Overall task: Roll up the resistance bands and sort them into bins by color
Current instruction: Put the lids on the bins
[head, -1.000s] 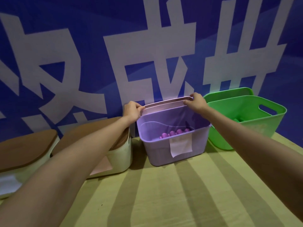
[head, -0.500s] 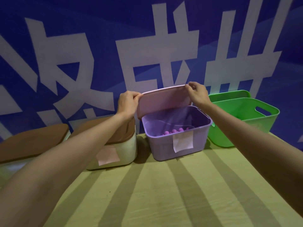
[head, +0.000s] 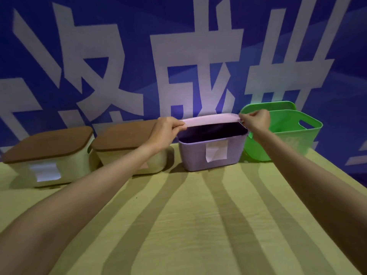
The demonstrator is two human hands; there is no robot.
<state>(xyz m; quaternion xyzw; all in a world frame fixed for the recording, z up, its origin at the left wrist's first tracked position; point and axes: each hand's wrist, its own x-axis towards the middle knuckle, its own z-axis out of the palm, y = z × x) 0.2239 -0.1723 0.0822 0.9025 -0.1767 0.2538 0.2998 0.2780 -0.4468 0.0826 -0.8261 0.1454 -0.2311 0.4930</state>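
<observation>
While both arms reach forward over the striped table point(head: 198, 225), the left hand point(head: 165, 132) pinches the left end of a pink lid point(head: 210, 118) and the right hand point(head: 256, 121) pinches its right end, fingers curled round the edge on each side. That lid is held nearly level just above the back rim of the purple bin point(head: 212, 153), whose mouth lies open beneath it; the inside is dark, and whether any bands lie in it cannot be told. A white paper label point(head: 216, 151) hangs on the front wall of the purple bin. Just to the right of the purple bin stands a green bin point(head: 288, 139) with a slot handle in its side, uncovered, and a green lid point(head: 268, 106) stands upright behind it. To the left of the purple bin sit two cream bins side by side, the near one point(head: 135, 157) partly hidden by the left forearm, the far one point(head: 51, 163) further left; each is covered by a brown lid. Behind the purple bin rises a blue wall point(head: 99, 46) with large white characters.
</observation>
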